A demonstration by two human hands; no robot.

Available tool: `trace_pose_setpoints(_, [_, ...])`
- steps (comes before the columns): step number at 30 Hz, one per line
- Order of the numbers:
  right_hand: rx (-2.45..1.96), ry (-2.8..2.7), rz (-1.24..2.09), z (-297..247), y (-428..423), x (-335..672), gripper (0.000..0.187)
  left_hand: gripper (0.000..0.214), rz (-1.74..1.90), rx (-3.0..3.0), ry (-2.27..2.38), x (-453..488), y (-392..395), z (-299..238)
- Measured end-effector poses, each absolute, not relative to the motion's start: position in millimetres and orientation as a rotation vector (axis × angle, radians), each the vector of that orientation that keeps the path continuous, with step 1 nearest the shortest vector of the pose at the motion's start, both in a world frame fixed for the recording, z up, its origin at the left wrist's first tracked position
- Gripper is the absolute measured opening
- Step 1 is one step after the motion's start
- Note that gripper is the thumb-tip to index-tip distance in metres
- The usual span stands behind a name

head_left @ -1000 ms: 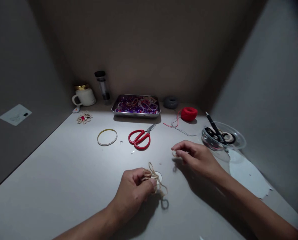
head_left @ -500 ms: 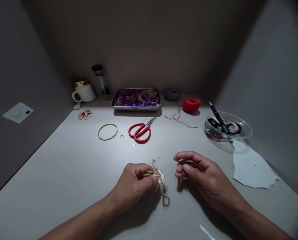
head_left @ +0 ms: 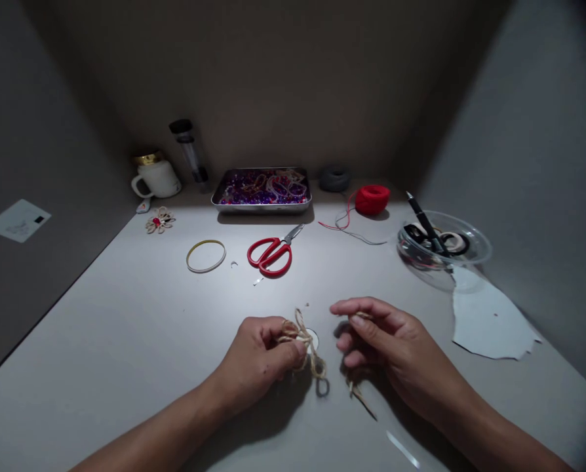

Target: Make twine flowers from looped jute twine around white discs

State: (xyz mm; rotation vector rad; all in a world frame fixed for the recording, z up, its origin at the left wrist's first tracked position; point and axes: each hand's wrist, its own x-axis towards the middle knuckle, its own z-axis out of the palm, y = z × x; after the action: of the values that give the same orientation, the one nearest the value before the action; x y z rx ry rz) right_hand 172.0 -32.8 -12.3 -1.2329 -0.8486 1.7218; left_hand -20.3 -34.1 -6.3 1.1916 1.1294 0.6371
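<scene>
My left hand pinches a bundle of looped jute twine, its loops fanning out past the thumb. Part of a small white disc shows behind the loops. To the right, my right hand is closed, thumb against index finger, on another piece of twine that is mostly hidden by the fingers. Below these fingers a strand of twine shows near the table surface; whether it joins the held piece I cannot tell. The two hands are a short distance apart.
Red-handled scissors lie beyond my hands, with a bangle ring to their left. Farther back are a bead tray, red yarn, grey yarn, a mug and a twine flower. A clear bowl and torn card sit right.
My right hand has shifted slightly left, its lower fingers more spread. The strand below it now shows farther out toward me. My left hand keeps its grip on the looped twine; the view has shifted slightly.
</scene>
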Motion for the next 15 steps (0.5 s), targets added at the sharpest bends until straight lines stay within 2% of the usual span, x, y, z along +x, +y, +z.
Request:
trace_pose_setpoints(11, [-1.075,-0.88,1.942,-14.4,-38.5,172.3,0.011,0.008,0.419,1.137,0.955,-25.6,-35.2,-4.4])
trace_pose_setpoints(15, [-1.151,-0.995,1.98,-15.2,-39.8,168.3,0.018,0.008,0.378,1.107,0.98,-27.1,-33.2,-3.8])
